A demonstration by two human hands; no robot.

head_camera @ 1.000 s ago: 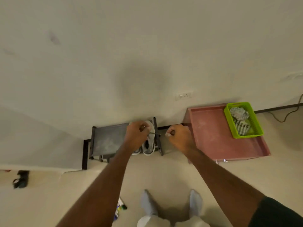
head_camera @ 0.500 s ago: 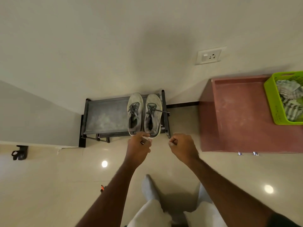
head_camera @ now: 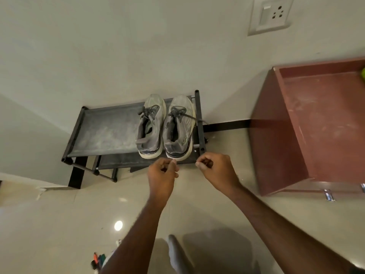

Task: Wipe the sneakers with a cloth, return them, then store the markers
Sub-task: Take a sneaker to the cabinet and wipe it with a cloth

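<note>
Sneakers [head_camera: 164,126] on rack [head_camera: 106,131] — side by side

Both bare forearms reaching up from bottom of frame toward centre; left hand [head_camera: 162,174] and right hand [head_camera: 215,168] side by side, fingers curled, apparently holding nothing.

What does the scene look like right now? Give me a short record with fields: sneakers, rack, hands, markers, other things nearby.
sneakers: pair of grey sneakers side by side on the right end of the rack's top shelf, toes toward the wall, one lace trailing over the right rail
rack: low black shoe rack against the wall
left hand: left hand just in front of the sneaker heels, fingers curled, holding nothing visible
right hand: right hand beside it, fingers curled, holding nothing visible
markers: markers on the floor at bottom left, blurred
other: reddish cabinet on the right; wall socket above
</note>
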